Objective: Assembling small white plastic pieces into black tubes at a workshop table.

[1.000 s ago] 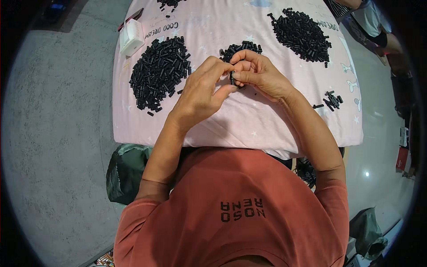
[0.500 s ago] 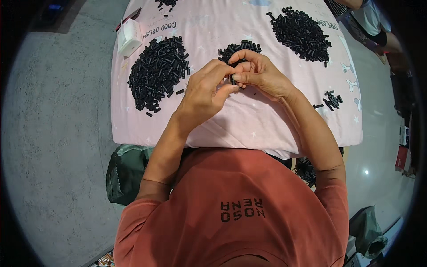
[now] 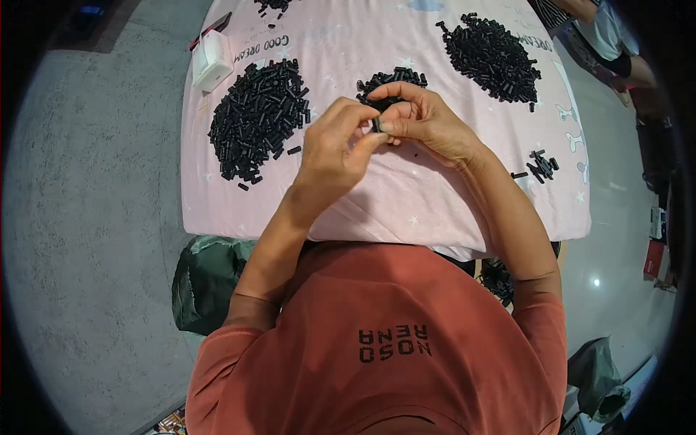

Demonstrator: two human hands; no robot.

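Observation:
My left hand (image 3: 336,145) and my right hand (image 3: 429,125) meet over the middle of the table. Between their fingertips is a small black cylindrical piece (image 3: 376,125); both hands pinch it, the left with thumb and forefinger. Just beyond the fingers lies a small pile of black pieces (image 3: 399,76), partly hidden by my right hand. To the left spreads a large pile of similar short black cylinders (image 3: 259,116). Another big pile (image 3: 493,58) sits at the far right. A few longer black pieces (image 3: 542,167) lie loosely near the right edge.
A pink patterned cloth (image 3: 406,210) covers the table. At its far left edge stands a white tissue pack (image 3: 212,61), a dark red object (image 3: 212,30) beside it. More black pieces (image 3: 272,6) lie at the far edge. A green bag (image 3: 206,283) is on the floor; another person's arm (image 3: 580,7) shows far right.
My left thumb has moved up against the small black piece, closing with the forefinger. My right hand has barely moved.

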